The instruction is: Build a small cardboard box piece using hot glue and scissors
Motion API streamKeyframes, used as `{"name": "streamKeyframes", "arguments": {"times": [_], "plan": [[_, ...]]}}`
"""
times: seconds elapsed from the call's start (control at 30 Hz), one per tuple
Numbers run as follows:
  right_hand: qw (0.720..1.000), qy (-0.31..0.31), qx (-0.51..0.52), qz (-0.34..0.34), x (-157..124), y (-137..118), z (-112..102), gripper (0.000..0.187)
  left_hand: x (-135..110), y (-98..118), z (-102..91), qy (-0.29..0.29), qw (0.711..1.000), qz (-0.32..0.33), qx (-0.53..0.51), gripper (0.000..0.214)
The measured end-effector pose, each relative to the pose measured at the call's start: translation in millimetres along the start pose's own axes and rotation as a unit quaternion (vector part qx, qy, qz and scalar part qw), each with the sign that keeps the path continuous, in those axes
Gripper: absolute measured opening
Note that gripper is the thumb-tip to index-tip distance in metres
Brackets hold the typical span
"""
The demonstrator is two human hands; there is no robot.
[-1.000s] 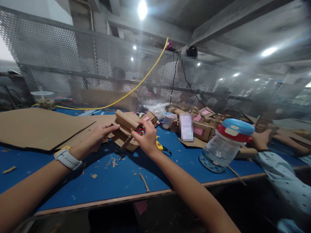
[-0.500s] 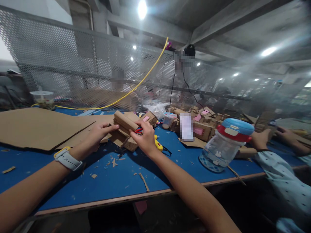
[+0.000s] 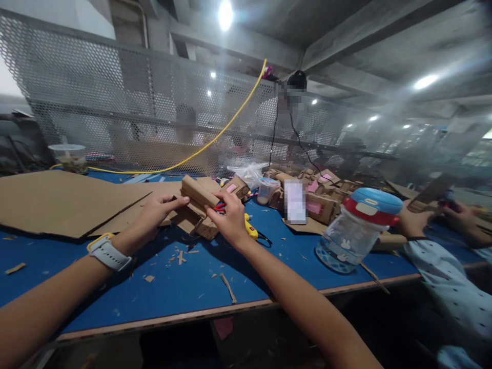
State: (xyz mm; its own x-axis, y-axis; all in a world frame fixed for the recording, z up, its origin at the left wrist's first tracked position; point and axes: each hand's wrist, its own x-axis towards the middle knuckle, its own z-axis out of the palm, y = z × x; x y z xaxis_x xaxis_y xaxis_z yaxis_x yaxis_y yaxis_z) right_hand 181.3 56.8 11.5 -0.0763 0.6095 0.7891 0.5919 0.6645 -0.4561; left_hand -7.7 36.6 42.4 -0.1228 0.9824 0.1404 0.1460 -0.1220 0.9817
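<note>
Between my two hands is a small folded cardboard piece (image 3: 198,195), raised and tilted over the blue table. My left hand (image 3: 163,210), with a pale watch on the wrist, pinches its left end between thumb and fingers. At its right end, my right hand (image 3: 228,212) grips the edge with thumb and fingertips. Below it lies more cut cardboard (image 3: 207,229), partly covered by the piece. A yellow tool (image 3: 250,228) with a black cord rests just right of my right hand. Something red-handled (image 3: 219,207) shows behind my right fingers, mostly hidden.
Large cardboard sheets (image 3: 69,202) cover the table's left side. A clear bottle with a blue lid (image 3: 348,230) stands at right, before a heap of cardboard pieces (image 3: 323,200). Scraps litter the blue tabletop (image 3: 161,292). Another person's hands (image 3: 415,220) work at far right.
My hands and the cardboard piece stay almost in place. At far right, the other person's hands and their cardboard have shifted slightly.
</note>
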Motion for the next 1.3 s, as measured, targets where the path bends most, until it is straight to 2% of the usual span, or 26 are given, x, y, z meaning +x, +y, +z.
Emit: {"name": "streamKeyframes", "arguments": {"times": [0.4,0.63,0.8,0.87,1.07,1.3], "plan": [[1.0,0.001,-0.006,0.003,-0.8,1.6,2.2,0.021,-0.1,-0.4,-1.0,0.017,0.998,0.05,0.044,0.049],[1.0,-0.001,-0.009,0.0,-1.1,1.8,1.5,0.021,0.9,-1.6,0.3,0.02,0.999,0.029,0.032,0.053],[0.999,-0.03,0.004,-0.02,2.3,6.7,1.0,0.023,5.6,-7.2,-5.0,-0.012,1.0,-0.005,0.001,0.057],[0.998,-0.047,0.023,-0.043,4.3,9.7,-0.1,0.029,9.7,-11.1,-8.9,-0.013,1.0,-0.004,0.002,0.057],[0.988,-0.104,0.063,-0.096,7.4,16.0,-1.8,0.061,20.4,-21.5,-18.5,-0.038,0.999,0.005,-0.002,0.052],[0.992,-0.084,0.046,-0.086,5.9,16.7,2.9,0.061,16.3,-17.3,-15.4,-0.059,0.998,-0.003,0.002,0.049]]}}
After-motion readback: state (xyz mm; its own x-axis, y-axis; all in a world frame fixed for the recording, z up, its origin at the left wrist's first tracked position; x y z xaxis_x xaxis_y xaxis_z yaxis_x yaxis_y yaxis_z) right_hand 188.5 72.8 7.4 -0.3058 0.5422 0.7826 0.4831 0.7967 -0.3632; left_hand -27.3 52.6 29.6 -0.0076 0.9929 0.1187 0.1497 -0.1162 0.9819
